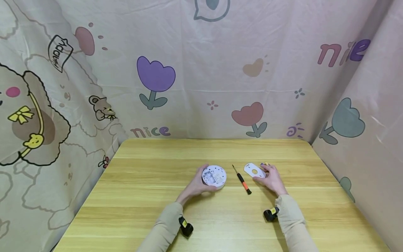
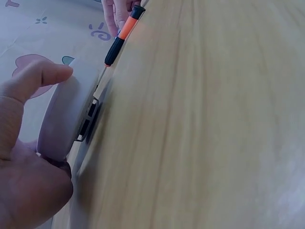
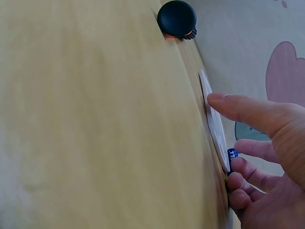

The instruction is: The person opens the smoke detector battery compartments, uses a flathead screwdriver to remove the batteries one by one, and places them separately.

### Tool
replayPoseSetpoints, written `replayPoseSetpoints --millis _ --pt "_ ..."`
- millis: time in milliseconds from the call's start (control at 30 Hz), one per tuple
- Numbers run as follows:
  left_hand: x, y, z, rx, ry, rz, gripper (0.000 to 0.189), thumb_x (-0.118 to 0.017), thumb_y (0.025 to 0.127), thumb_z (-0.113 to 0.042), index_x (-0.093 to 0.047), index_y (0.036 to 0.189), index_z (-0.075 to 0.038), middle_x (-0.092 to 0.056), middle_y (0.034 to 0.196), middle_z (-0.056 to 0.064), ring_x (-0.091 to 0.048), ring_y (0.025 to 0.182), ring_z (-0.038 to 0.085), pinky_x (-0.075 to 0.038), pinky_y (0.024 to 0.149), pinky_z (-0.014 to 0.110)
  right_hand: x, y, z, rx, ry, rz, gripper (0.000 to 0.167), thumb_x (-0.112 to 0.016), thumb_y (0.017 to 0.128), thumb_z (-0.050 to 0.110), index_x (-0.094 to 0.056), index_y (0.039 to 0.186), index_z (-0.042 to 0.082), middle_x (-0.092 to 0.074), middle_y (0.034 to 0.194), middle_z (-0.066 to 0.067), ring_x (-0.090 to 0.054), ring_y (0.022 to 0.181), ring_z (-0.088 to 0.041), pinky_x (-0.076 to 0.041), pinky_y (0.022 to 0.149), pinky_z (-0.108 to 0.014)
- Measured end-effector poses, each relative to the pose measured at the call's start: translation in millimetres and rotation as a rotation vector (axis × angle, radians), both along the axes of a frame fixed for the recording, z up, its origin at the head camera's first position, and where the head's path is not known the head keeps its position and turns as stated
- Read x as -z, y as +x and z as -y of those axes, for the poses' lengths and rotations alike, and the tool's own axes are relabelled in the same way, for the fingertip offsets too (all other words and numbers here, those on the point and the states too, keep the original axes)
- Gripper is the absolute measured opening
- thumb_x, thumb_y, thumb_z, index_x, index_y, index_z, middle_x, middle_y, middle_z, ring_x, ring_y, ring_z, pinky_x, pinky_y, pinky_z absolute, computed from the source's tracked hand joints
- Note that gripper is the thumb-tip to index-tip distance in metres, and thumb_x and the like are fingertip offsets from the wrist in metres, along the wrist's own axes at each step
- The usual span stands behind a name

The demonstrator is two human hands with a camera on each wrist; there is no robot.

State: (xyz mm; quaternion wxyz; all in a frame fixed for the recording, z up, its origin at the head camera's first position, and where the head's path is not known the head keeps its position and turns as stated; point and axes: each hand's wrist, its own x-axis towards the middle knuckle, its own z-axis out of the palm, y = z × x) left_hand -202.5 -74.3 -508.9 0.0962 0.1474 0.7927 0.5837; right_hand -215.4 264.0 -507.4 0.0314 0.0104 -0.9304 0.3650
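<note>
My left hand [image 1: 197, 183] grips a round white smoke alarm [image 1: 214, 176] by its side, its labelled, hole-dotted back facing up. In the left wrist view the thumb lies along its rim, and a dark grille [image 2: 88, 119] shows on its underside, close over the table. My right hand [image 1: 271, 177] pinches the right end of a flat white mounting plate [image 1: 250, 168] with a round hole in its middle. The right wrist view shows the thumb at one edge of the plate [image 3: 215, 125], low over the wood. A small blue battery [image 3: 232, 155] sits by the fingers.
A black-and-orange screwdriver [image 1: 241, 180] lies between the hands, tip pointing away. The wooden table [image 1: 141, 196] ends at a printed cloth [image 1: 195, 70] behind and at both sides. Black wrist cameras [image 1: 186, 228] hang below the sleeves.
</note>
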Motion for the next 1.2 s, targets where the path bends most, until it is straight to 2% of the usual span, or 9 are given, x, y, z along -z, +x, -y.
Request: replayPoseSetpoints --millis 100,233,533,800,1200 --pt "-0.7 0.0 0.2 0.012 0.015 0.015 0.112 -0.086 0.067 -0.007 -0.02 0.158 -0.002 -0.035 0.156 0.027 -0.039 0.142 0.046 -0.023 0.123 0.066 -0.2 0.1 0.0 -0.001 0.008 0.0 0.078 -0.085 0.079 0.025 -0.051 0.139 -0.011 -0.052 0.127 -0.032 -0.055 0.106 -0.038 -0.049 0.089 -0.042" --pt "-1.6 0.7 0.0 0.02 0.011 0.021 0.114 -0.088 0.069 -0.009 -0.018 0.159 -0.002 -0.034 0.157 0.028 -0.039 0.142 0.047 -0.024 0.121 0.068 0.1 -0.5 0.3 -0.005 0.019 -0.01 0.077 -0.086 0.078 0.025 -0.052 0.138 -0.011 -0.05 0.13 -0.035 -0.054 0.106 -0.04 -0.049 0.091 -0.046" --pt "-2.3 -0.6 1.9 0.018 0.001 0.015 0.115 -0.09 0.068 -0.011 -0.019 0.159 -0.002 -0.035 0.157 0.027 -0.041 0.14 0.047 -0.025 0.121 0.069 2.3 -2.1 0.8 -0.011 0.058 -0.04 0.074 -0.086 0.078 0.026 -0.056 0.134 -0.012 -0.054 0.115 -0.027 -0.053 0.097 -0.033 -0.045 0.08 -0.035" --pt "-2.9 -2.0 2.3 0.021 -0.004 0.028 0.114 -0.091 0.068 -0.011 -0.021 0.159 -0.002 -0.034 0.158 0.027 -0.039 0.142 0.047 -0.023 0.122 0.067 2.2 -3.2 2.1 -0.01 0.104 -0.028 0.071 -0.085 0.079 0.025 -0.057 0.132 -0.014 -0.055 0.114 -0.027 -0.053 0.094 -0.032 -0.044 0.077 -0.034" --pt "-2.0 -3.4 3.9 0.016 -0.047 0.023 0.113 -0.091 0.068 -0.014 -0.024 0.159 -0.005 -0.038 0.157 0.026 -0.04 0.141 0.046 -0.025 0.121 0.068 0.3 -4.3 2.6 -0.02 0.118 -0.022 0.065 -0.085 0.078 0.031 -0.064 0.124 -0.01 -0.058 0.115 -0.025 -0.055 0.096 -0.031 -0.047 0.08 -0.036"
